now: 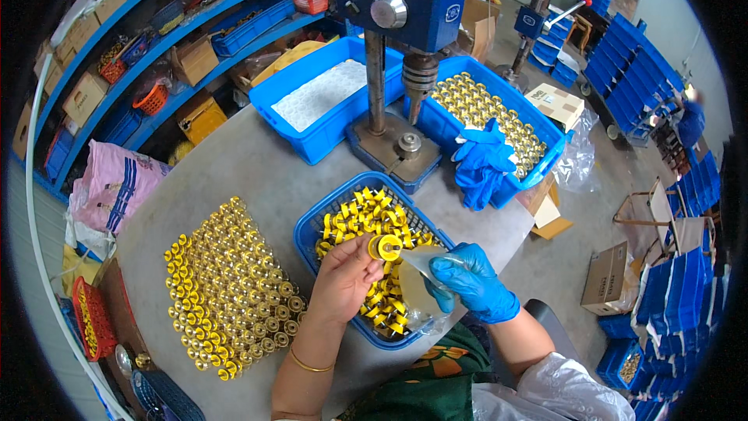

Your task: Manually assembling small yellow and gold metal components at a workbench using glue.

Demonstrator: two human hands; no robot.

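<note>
Between the thumb and fingers of my bare left hand (pixel 346 277) is a round yellow and brass-coloured fitting (pixel 386 248), its face turned up. My right hand (pixel 474 281), in a blue glove, grips a translucent plastic squeeze bottle (pixel 419 284). The bottle's narrow end is close to the fitting; whether they touch I cannot tell. Both hands are above a blue basket (pixel 312 222) holding many loose yellow parts (pixel 374 214) with metal pins. To the left, many finished-looking yellow and brass fittings (pixel 234 288) stand in tight rows on the grey table (pixel 273 164).
A blue hand press (pixel 401 12) stands behind the basket. Beside it are a blue bin (pixel 292 121) lined with white sheet and another bin (pixel 545 164) of brass parts, blue gloves (pixel 485 160) draped on its edge. A red basket (pixel 93 320) sits left; shelves (pixel 167 51) stand behind.
</note>
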